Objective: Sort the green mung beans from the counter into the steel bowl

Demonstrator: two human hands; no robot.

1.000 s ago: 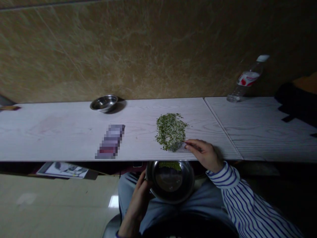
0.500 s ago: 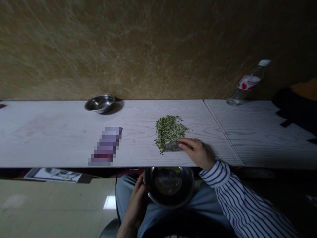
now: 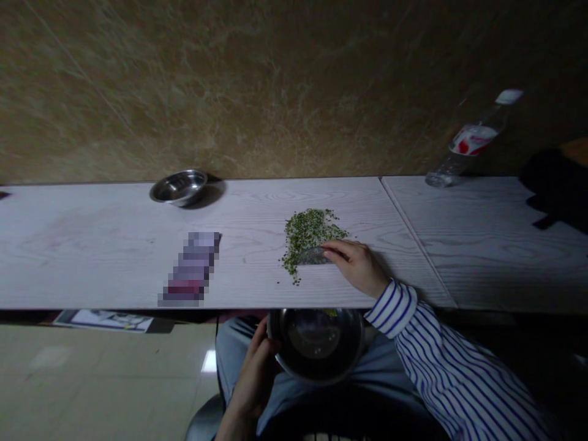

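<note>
Held bowl (image 3: pixel 316 361), far rim hidden by tabletop (image 3: pixel 248 269)

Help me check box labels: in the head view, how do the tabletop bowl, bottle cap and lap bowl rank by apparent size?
Largest to smallest:
1. Lap bowl
2. Tabletop bowl
3. Bottle cap

The exact kind of room is unclear. A narrow pale desk (image 3: pixel 105 245) meets a marbled wall (image 3: pixel 257 92) above glossy floor tiles (image 3: pixel 110 392).

Bottle (image 3: pixel 472 139) near the wall (image 3: pixel 285 86)
</note>
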